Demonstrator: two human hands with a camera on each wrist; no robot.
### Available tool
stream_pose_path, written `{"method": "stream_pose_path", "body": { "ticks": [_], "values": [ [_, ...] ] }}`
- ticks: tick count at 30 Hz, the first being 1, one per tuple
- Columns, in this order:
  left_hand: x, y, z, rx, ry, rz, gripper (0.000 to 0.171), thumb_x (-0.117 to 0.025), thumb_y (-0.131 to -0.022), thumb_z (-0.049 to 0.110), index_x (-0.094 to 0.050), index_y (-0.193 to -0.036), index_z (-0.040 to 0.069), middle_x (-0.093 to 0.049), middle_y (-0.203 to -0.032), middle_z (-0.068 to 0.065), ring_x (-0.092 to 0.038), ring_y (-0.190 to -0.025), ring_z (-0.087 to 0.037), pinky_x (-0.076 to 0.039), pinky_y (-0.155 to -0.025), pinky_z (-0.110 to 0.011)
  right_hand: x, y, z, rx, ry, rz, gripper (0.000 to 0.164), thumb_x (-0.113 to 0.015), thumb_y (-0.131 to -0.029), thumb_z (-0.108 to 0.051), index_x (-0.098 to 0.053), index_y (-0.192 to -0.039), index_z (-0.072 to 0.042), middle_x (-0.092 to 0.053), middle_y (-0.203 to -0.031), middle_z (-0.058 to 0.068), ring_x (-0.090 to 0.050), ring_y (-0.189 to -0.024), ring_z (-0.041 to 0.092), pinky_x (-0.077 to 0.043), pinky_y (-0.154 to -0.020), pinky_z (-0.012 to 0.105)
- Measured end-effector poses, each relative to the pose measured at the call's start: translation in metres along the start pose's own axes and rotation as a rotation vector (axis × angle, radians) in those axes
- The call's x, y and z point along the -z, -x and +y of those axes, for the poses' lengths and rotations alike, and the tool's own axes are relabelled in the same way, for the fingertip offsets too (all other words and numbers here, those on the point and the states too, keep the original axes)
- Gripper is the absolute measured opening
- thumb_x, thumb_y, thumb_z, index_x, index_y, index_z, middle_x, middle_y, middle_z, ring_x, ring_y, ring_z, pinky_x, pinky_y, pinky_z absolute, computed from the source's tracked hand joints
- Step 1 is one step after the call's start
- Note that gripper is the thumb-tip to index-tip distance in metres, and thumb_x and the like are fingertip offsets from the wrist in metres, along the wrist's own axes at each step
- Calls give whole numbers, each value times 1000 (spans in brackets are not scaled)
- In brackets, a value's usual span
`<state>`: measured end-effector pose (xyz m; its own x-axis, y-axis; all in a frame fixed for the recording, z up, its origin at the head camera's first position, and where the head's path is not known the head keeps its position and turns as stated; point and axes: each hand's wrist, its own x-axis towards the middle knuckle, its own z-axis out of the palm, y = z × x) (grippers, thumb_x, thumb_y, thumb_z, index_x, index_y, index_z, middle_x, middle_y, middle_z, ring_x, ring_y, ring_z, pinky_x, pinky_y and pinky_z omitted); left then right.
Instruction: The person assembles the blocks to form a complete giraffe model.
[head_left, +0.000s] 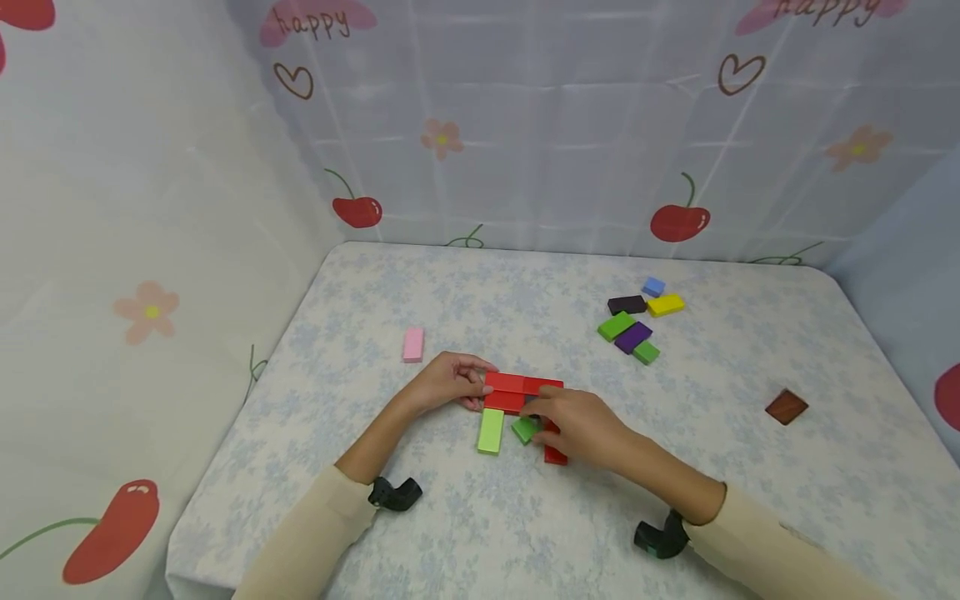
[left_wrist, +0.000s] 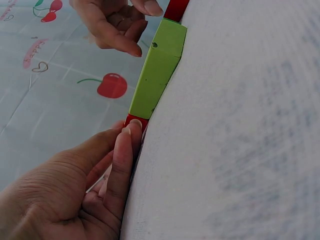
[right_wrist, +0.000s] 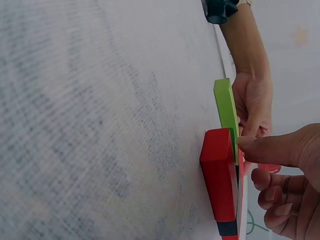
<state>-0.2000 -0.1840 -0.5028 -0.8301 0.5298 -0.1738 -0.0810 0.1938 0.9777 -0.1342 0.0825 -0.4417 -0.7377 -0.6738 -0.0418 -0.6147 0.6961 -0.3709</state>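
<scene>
On the pale table (head_left: 352, 296), a light touch for straight joins

Near the middle of the table, three red blocks (head_left: 504, 382) lie flat together, beside a dark block (head_left: 532, 399) partly covered by fingers. The left hand (head_left: 452, 382) bends thumb and fingers about their left end and pinches it. The right hand (head_left: 581, 423) is loosely curved, with a gap between thumb and fingers; no block is seen gripped there. Its thumb is by the small green block (head_left: 526, 430), but I cannot tell if it presses.

That piece lies askew, between the light green block (head_left: 491, 432) on the left and the near red block (head_left: 556, 455) on the right. The step seems to be arranging the pieces. To do it well, the left should hold firm while the right nudges low on one side, gently, because neighbours can slide.

The blocks are straight-edged and smooth, slightly shiny, perhaps painted wood. The light green one shows a small dark mark. Beneath, the blue-mottled covering looks finely woven. Well apart, a pink block (head_left: 413, 345) lies on the left and a brown piece (head_left: 787, 407) on the right.
</scene>
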Motion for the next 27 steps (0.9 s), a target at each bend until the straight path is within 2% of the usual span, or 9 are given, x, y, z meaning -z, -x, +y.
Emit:
{"method": "stream_pose_path", "body": {
  "ticks": [7, 14, 17, 21, 27],
  "values": [
    [0, 0, 1, -1, 10, -4, 35, -67, -94, -3, -66, -130, -1, -72, -86, -17, -72, -67, -21, -64, -66, -37, -3, -5, 2, 20, -6, -25, 30, -86, -83, -22, -77, -111, -16, -68, -101, -5, -60, -85, 9, -55, -73, 29],
    [1, -2, -1, 1, 12, -3, 35, -68, -95, -2, -66, -130, 0, -72, -86, -17, -72, -67, -21, -64, -66, -37, -3, -9, 3, 20, 0, -42, 33, -86, -83, -26, -77, -114, -16, -69, -105, -4, -61, -89, 9, -56, -76, 31],
    [1, -2, -1, -7, 12, 1, 35, -67, -95, -2, -66, -129, 0, -72, -86, -17, -72, -67, -21, -64, -65, -36, -1, -9, 4, 39, 10, -24, 33, -86, -84, -27, -77, -113, -16, -69, -104, -5, -59, -86, 8, -55, -73, 28],
    [0, 0, 0, 1, 7, -3, 35, -67, -94, -2, -65, -130, -1, -72, -86, -16, -72, -67, -20, -64, -66, -36, 1, -1, 4, 34, 3, 10, 32, -86, -83, -31, -76, -110, -15, -66, -97, -6, -56, -78, 7, -52, -67, 25],
    [0, 0, 1, 9, -5, 1, 35, -68, -94, -2, -65, -129, -2, -72, -85, -16, -72, -67, -21, -64, -65, -36, 2, 21, 5, 2, -13, 64, 33, -88, -81, -33, -75, -105, -15, -67, -93, -7, -52, -71, 5, -50, -61, 22]
  ]
}}
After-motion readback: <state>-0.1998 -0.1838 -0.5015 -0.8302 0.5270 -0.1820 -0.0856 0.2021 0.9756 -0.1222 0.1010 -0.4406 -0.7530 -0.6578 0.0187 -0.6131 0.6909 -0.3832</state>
